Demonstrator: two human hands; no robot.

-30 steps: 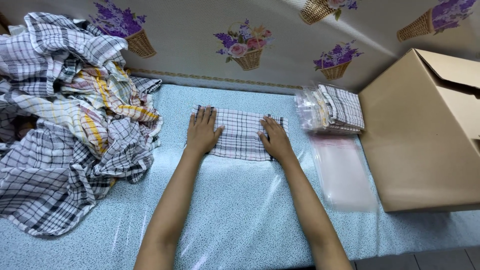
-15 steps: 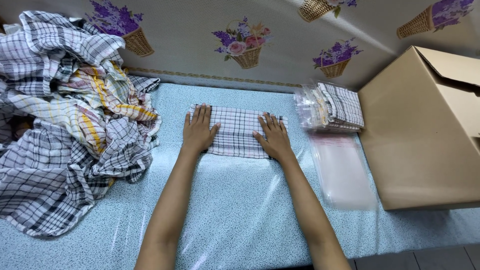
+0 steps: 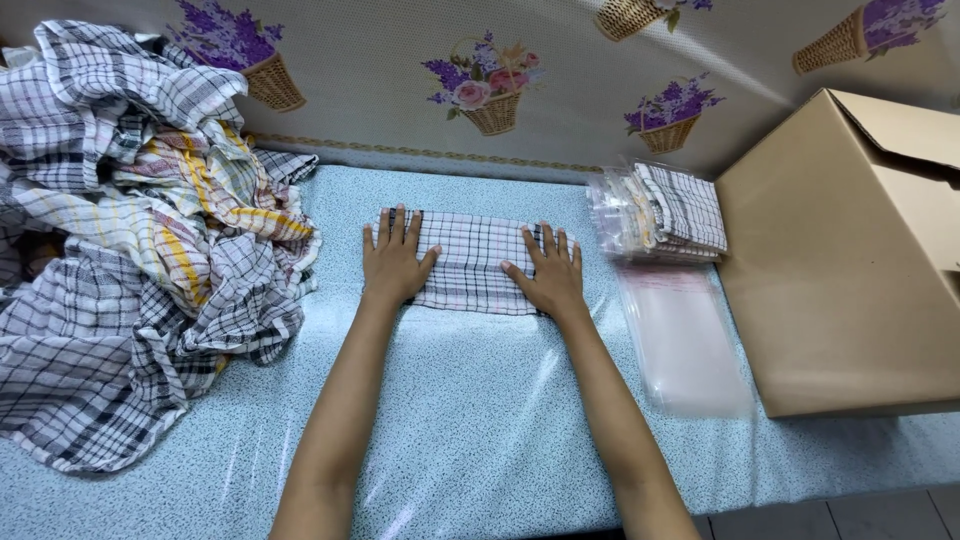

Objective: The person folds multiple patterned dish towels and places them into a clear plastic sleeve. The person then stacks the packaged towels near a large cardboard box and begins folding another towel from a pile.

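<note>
A folded checked cloth (image 3: 470,258), white with dark and pink lines, lies flat on the pale blue plastic-covered table (image 3: 470,440). My left hand (image 3: 393,260) rests palm down on its left end with fingers spread. On the right end, my right hand (image 3: 547,275) presses flat in the same way. Neither hand grips anything.
A big heap of unfolded checked cloths (image 3: 130,230) fills the left side. Bagged folded cloths (image 3: 665,212) lean at the right, with empty clear plastic bags (image 3: 680,335) in front of them. A large cardboard box (image 3: 850,260) stands at the far right. A flower-basket wall covering (image 3: 490,90) runs behind.
Both hands have slid slightly farther up over the folded cloth, staying flat on it. The cloth keeps its place.
</note>
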